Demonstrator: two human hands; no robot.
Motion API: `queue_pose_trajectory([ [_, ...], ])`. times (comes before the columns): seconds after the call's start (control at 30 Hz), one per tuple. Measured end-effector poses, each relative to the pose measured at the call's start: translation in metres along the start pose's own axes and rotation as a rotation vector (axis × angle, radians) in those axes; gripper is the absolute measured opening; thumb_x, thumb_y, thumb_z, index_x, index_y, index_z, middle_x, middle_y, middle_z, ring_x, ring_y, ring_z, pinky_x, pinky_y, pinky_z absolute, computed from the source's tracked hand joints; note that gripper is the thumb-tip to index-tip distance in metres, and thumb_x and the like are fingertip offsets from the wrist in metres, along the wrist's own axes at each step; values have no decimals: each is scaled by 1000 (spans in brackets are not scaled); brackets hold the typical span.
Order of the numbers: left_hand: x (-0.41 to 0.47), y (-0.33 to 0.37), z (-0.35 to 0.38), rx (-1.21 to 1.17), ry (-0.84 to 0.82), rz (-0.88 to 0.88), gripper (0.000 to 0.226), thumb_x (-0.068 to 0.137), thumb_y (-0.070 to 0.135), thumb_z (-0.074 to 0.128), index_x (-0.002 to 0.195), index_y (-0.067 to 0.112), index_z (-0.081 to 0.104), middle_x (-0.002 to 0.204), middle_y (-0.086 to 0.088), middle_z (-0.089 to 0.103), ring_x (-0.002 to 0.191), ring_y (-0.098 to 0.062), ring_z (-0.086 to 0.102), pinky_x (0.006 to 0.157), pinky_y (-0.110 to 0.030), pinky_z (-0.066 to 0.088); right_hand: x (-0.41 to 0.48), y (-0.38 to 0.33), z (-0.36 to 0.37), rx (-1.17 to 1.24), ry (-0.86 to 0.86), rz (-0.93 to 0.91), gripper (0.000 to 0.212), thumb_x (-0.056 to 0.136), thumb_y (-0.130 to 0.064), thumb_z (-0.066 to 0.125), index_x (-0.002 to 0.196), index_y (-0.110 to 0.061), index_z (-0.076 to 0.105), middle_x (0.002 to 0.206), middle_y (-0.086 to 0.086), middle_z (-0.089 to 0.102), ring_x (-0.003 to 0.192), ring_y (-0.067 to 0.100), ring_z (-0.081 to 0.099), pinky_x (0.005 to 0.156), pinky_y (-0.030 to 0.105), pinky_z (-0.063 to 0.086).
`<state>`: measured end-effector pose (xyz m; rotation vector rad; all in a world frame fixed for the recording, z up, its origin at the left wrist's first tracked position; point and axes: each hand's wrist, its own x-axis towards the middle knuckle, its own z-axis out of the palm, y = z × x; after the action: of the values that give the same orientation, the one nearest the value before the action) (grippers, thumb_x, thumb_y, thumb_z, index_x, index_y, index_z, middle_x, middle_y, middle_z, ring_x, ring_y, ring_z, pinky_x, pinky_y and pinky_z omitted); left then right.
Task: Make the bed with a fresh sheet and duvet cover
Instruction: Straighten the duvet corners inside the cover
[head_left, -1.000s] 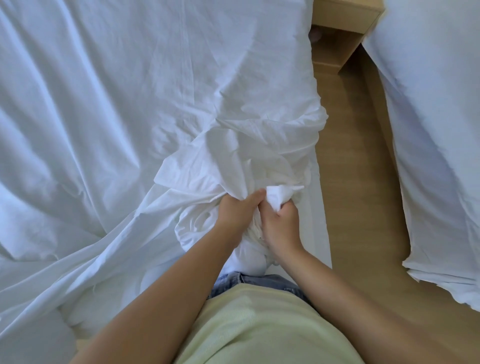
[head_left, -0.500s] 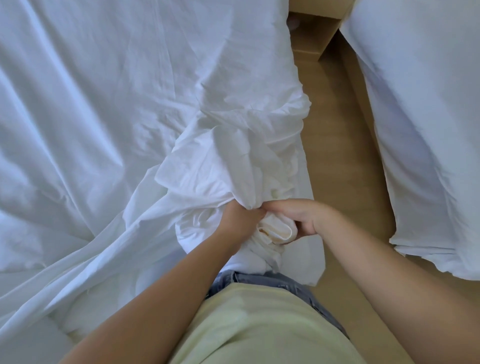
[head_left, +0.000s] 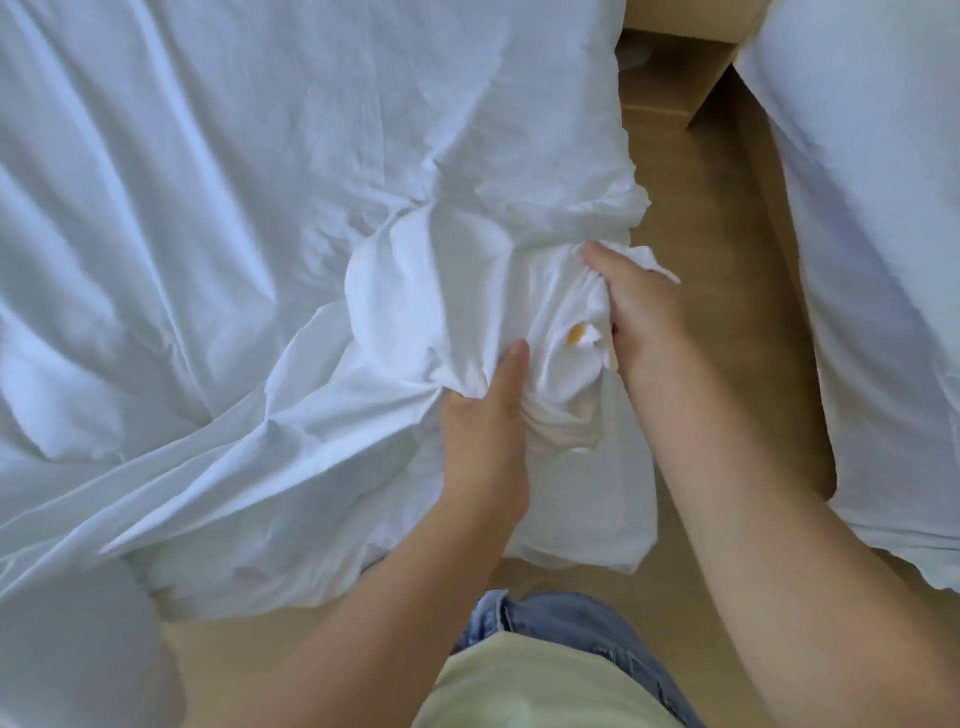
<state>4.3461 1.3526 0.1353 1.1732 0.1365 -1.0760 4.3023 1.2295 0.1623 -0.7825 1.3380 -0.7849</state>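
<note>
A white sheet (head_left: 260, 208) lies wrinkled over the bed and is bunched into folds at the near right corner. My left hand (head_left: 485, 431) grips a gathered fold of the sheet, thumb up. A little farther and to the right, my right hand (head_left: 641, 312) grips the bunched corner of the sheet. Between the two hands a small orange tag (head_left: 577, 332) shows on the cloth. The sheet's edge hangs down over the mattress corner (head_left: 587, 535) below my hands.
A wooden floor aisle (head_left: 727, 322) runs along the right of the bed. A second bed with white bedding (head_left: 883, 260) stands at the right. A wooden nightstand (head_left: 670, 78) sits at the top between the beds. More white bedding (head_left: 78, 639) lies at the lower left.
Both hands have moved apart and farther onto the bed corner. The right hand went up and right with the sheet corner, and the orange tag has come into sight.
</note>
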Motion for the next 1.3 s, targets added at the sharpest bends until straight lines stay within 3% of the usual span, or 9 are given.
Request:
queue_pose_trajectory([
  [0.2, -31, -86, -1, 237, 175, 85, 19, 83, 27, 70, 91, 37, 57, 102, 15, 63, 96, -7, 61, 82, -25, 48, -21, 11, -174, 261, -44, -11, 29, 94, -22, 53, 116, -2, 59, 113, 9, 67, 100, 22, 67, 70, 30, 57],
  [0.33, -50, -160, -10, 466, 254, -57, 22, 81, 31, 72, 78, 16, 56, 72, 2, 55, 64, -14, 52, 55, -22, 41, -57, 61, -314, 267, 37, 81, 33, 92, -30, 53, 118, -12, 62, 114, 5, 69, 100, 19, 68, 70, 30, 58],
  [0.5, -60, -216, -30, 787, 282, -333, 39, 89, 27, 61, 123, 9, 55, 118, -9, 59, 107, -30, 54, 94, -40, 47, -101, 164, -396, 201, 85, 318, 28, 87, -24, 59, 113, -16, 64, 110, 6, 70, 98, 22, 67, 76, 38, 53],
  [0.6, -78, -223, -44, 1176, 165, -550, 47, 91, 38, 58, 118, 2, 45, 112, -8, 52, 93, -25, 49, 80, -33, 42, -106, 198, -394, -118, 77, 231, 25, 85, -7, 66, 103, -23, 62, 97, -6, 68, 91, 11, 65, 69, 24, 51],
  [0.67, -83, -223, -32, 1437, 52, -433, 53, 91, 46, 53, 111, -4, 47, 101, -16, 56, 88, -28, 54, 77, -31, 39, -103, 209, -385, -184, -20, 188, 31, 84, -5, 68, 103, -27, 59, 102, -6, 67, 95, 10, 63, 75, 24, 50],
  [0.9, -54, -273, 40, 1440, -171, -182, 60, 88, 56, 51, 120, 5, 52, 111, -6, 60, 101, -26, 57, 86, -35, 48, -92, 220, -370, -234, -120, 160, 27, 72, -25, 66, 96, -33, 58, 105, -2, 67, 101, 16, 63, 90, 37, 51],
  [1.07, -56, -299, 41, 1651, -260, 130, 47, 95, 46, 45, 64, 10, 41, 62, -2, 46, 62, -22, 47, 57, -30, 33, -56, 208, -405, -148, -144, 347, 28, 84, -19, 69, 107, -29, 59, 106, -5, 68, 110, 20, 62, 87, 31, 51],
  [1.23, -62, -299, 25, 1684, -277, 186, 53, 95, 42, 48, 57, 12, 28, 54, -1, 33, 50, -16, 32, 48, -30, 25, -14, 196, -422, -935, 370, -73, 88, 78, -45, 70, 146, -10, 27, 142, 11, 38, 133, 30, 32, 107, 37, 26],
  [1.3, -60, -302, 26, 1658, -269, 191, 53, 95, 42, 47, 56, 12, 27, 53, 0, 30, 49, -16, 30, 48, -31, 23, -3, 196, -403, -956, 139, -59, 78, 79, -51, 67, 141, -15, 35, 137, 7, 46, 126, 28, 41, 99, 34, 32],
])
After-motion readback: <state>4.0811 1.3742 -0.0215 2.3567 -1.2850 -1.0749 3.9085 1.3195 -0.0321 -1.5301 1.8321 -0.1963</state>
